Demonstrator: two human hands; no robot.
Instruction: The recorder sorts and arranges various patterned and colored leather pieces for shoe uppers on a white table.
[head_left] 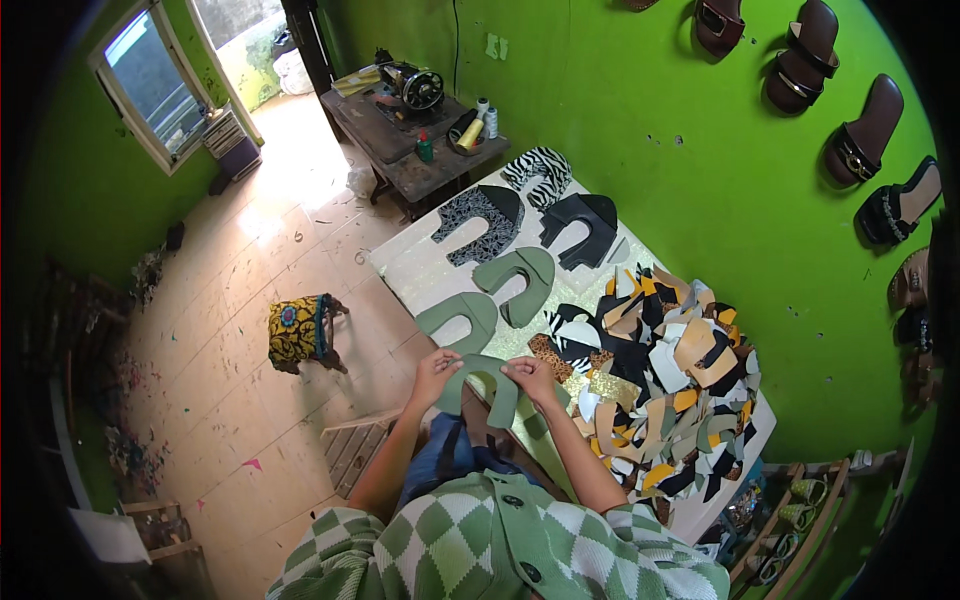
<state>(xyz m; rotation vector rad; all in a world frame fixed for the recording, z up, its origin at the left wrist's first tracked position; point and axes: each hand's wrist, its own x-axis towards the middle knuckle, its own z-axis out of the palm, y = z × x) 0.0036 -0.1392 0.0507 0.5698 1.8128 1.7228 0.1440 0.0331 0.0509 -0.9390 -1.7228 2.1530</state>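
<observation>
Between my two hands hangs a green U-shaped shoe upper piece (502,407), held over the near edge of the table. My left hand (437,374) pinches its left side, and my right hand (530,377) grips its right side. Just beyond them lie a flat green U-shaped piece (467,312) and another green piece (527,275) beside it. Farther back on the white table (395,262) are a grey patterned upper piece (470,222), a black one (583,226) and a zebra-striped one (541,172).
A heap of cut scraps (665,390) covers the table's right side. Behind stands a sewing machine (412,88) on a dark wooden table (420,178). A stool with a patterned seat (298,333) is at left. Sandals (866,130) hang on the green wall.
</observation>
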